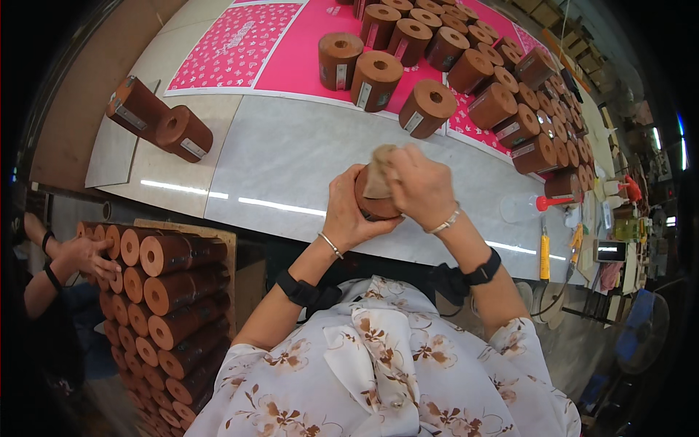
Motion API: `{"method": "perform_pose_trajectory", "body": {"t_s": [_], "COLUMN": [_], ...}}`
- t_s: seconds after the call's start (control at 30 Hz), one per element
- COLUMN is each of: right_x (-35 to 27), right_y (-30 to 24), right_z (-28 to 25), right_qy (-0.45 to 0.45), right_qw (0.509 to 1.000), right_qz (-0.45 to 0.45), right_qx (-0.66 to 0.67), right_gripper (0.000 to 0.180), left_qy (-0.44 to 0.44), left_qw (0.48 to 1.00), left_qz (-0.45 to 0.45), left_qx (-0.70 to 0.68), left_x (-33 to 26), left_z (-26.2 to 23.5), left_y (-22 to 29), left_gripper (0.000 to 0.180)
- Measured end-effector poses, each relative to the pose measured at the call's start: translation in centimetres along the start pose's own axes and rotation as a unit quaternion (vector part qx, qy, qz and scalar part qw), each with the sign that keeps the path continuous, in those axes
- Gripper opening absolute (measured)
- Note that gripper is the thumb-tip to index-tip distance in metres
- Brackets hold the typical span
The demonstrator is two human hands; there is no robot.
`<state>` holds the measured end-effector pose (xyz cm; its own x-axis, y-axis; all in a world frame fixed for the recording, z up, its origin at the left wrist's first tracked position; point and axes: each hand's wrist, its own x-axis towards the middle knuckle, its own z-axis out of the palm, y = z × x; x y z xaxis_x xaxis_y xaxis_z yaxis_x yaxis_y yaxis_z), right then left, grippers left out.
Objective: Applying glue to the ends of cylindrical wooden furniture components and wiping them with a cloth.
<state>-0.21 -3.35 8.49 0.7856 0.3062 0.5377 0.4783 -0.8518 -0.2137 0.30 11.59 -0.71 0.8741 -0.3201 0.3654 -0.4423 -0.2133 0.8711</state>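
Note:
My left hand (347,210) is wrapped round the side of a short reddish-brown cylinder (368,204) over the grey tabletop. My right hand (422,183) pinches a folded tan cloth (378,175) and presses it onto the cylinder's top, hiding most of that face. Whether the cylinder rests on the table or is lifted I cannot tell. Beyond my hands stands a similar cylinder (427,109) with a centre hole and a pale label on its side. Two more lie at the left, one of them a labelled cylinder (184,134).
Many brown cylinders (473,69) crowd the pink sheet (291,62) at the far right. To the right are a clear bottle with a red nozzle (542,203) and a yellow cutter (545,256). A stack of cylinders (186,255) stands lower left, touched by another person's hand (86,256).

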Motion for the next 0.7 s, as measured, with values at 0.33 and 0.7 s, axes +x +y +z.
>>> {"method": "perform_pose_trajectory", "body": {"t_s": [0.33, 0.7], "right_x": [-0.5, -10.3], "right_y": [-1.8, 2.5], "right_z": [0.2, 0.0], "right_qy": [-0.010, 0.053], "right_qw": [1.000, 0.969], "right_qz": [-0.005, 0.232], "right_qx": [0.012, 0.062], "right_gripper": [0.021, 0.013], "left_qy": [0.005, -0.027], "left_qw": [0.998, 0.999], "left_qz": [-0.051, -0.013], "left_qx": [-0.034, -0.031], "left_x": [-0.2, 0.6], "left_z": [-0.2, -0.4], "left_y": [-0.9, 1.0], "left_gripper": [0.097, 0.087]}}
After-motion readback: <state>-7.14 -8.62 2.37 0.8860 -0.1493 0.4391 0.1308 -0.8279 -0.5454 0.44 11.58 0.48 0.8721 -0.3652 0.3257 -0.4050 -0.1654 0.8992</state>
